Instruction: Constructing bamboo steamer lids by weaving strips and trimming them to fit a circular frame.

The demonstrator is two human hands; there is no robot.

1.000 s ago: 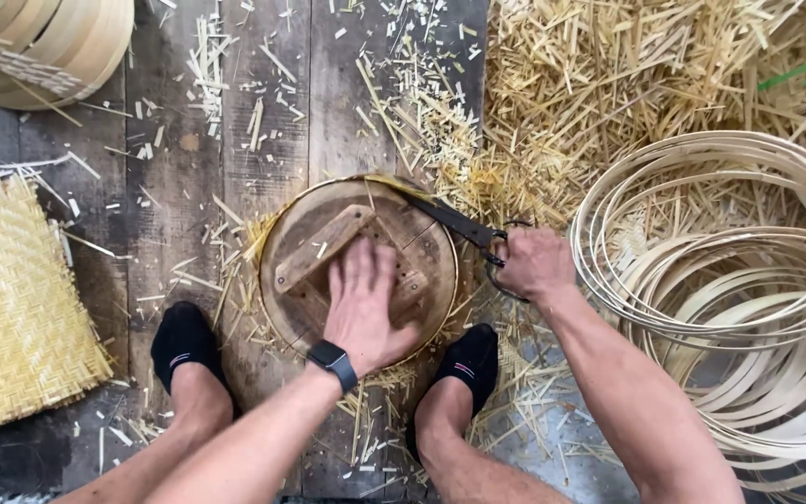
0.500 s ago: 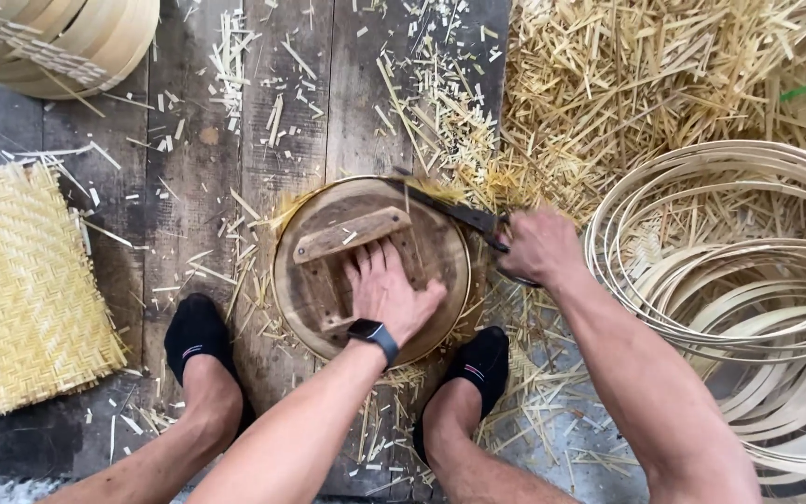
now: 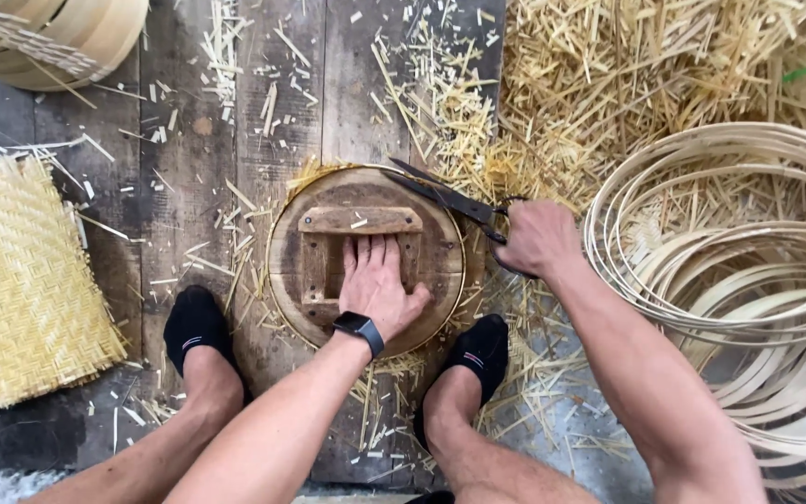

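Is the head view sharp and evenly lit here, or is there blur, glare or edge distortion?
Head view: soft, even light, no glare; left hand on the round wooden form and right hand with the shears are sharp; the bamboo hoops bow slightly toward the edge.

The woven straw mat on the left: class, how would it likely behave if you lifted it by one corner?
The woven mat looks thin and made of flat interlaced strips, so it would probably be light and bend or sag rather than stay rigid. Its frayed edges suggest loose strips might shed or snag. Lying flat on the wooden floor, it should slide rather than roll.
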